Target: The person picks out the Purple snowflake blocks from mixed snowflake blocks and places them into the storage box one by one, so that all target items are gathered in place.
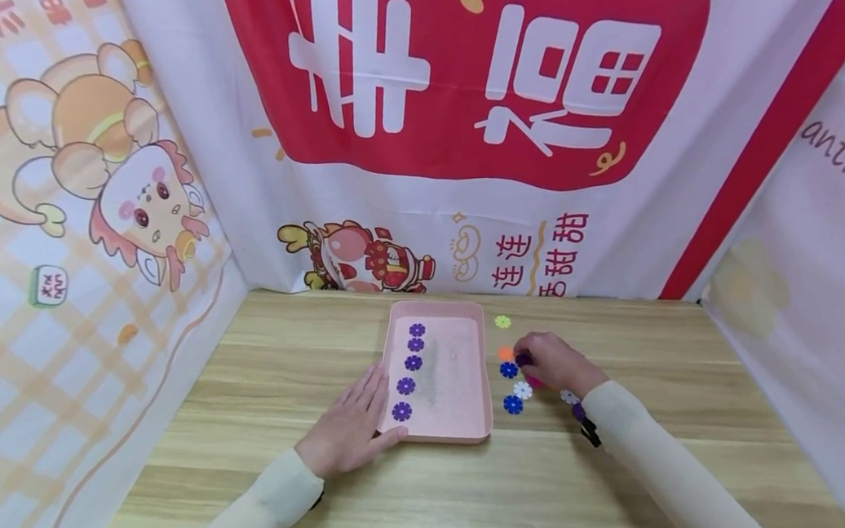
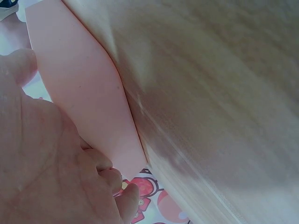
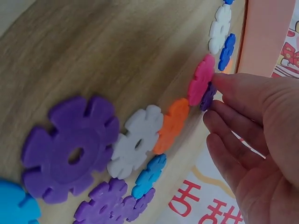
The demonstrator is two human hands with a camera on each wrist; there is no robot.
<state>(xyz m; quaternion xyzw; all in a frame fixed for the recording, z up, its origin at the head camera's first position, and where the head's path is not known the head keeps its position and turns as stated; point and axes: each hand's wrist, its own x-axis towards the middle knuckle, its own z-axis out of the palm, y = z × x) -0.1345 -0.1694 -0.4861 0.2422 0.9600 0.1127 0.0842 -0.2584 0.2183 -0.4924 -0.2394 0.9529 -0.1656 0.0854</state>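
A person works with both hands at a wood-grain tabletop (image 1: 440, 508), where a shallow pink tray (image 1: 454, 376) holds five purple flower-shaped pieces (image 1: 406, 386) in a row along its left side. The left hand (image 1: 353, 426) rests at the tray's left edge, its fingers extended along the wall and its grip holding nothing. To the right of the tray, the right hand (image 1: 556, 365) has its grip closed, thumb and fingertips pinching a dark purple piece (image 3: 208, 96) just beside a pink piece (image 3: 202, 79). Around it on the tabletop lie more pieces, among them a yellow-green piece (image 1: 502, 321), a blue piece (image 1: 512, 404) and a white piece (image 1: 523, 390). Behind stands a white backdrop (image 1: 417, 192) with a red panel and large white characters.
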